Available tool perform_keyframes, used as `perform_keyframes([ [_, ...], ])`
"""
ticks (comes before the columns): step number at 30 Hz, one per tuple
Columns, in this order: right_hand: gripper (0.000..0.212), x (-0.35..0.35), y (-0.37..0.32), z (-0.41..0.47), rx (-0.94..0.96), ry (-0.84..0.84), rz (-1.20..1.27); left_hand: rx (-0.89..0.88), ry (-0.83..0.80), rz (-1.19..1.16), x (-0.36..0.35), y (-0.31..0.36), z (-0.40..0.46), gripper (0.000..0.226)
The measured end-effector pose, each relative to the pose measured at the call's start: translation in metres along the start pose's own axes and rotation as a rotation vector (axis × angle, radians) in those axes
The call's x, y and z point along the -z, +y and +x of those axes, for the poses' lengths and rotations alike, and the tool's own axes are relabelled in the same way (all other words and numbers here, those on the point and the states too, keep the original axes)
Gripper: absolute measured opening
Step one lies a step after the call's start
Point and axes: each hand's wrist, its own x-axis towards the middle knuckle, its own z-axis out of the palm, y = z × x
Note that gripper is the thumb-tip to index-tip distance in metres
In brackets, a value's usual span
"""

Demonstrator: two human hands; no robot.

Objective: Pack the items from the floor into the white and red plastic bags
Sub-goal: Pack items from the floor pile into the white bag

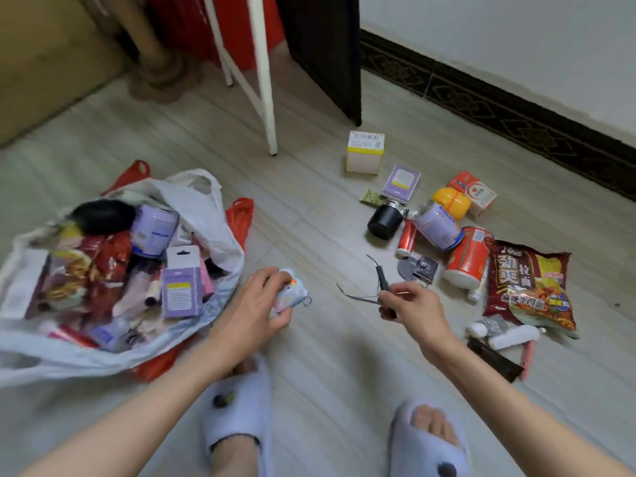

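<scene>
Slippers (237, 404) sit under my forearms. Mid-packing: my left hand (253, 304) curls round a small pastel toy (290, 294), my right hand (411, 304) pinches what looks like thin metal tools (364, 290). Next, both swing left into the white bag (206, 197), already full, over the red bag (241, 215).

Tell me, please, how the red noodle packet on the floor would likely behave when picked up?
The noodle packet looks like thin crinkled film, so it would probably flex and rustle. It lies flat, so rolling seems unlikely. The dry noodles inside may crack if squeezed.
</scene>
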Motion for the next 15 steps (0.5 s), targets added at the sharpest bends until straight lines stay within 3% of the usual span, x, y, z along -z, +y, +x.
perform_keyframes([
  [3,0.008,-0.049,-0.036,-0.008,-0.017,-0.158,0.000,0.154,0.130,-0.005,0.042,-0.039,-0.032,0.039],
  [8,0.010,-0.123,-0.085,-0.012,-0.004,-0.415,-0.225,0.401,0.300,0.049,0.083,-0.103,-0.077,0.046],
  [15,0.014,-0.254,-0.103,0.002,0.026,-0.533,-0.313,0.540,0.433,0.064,0.090,-0.142,-0.112,0.046],
])
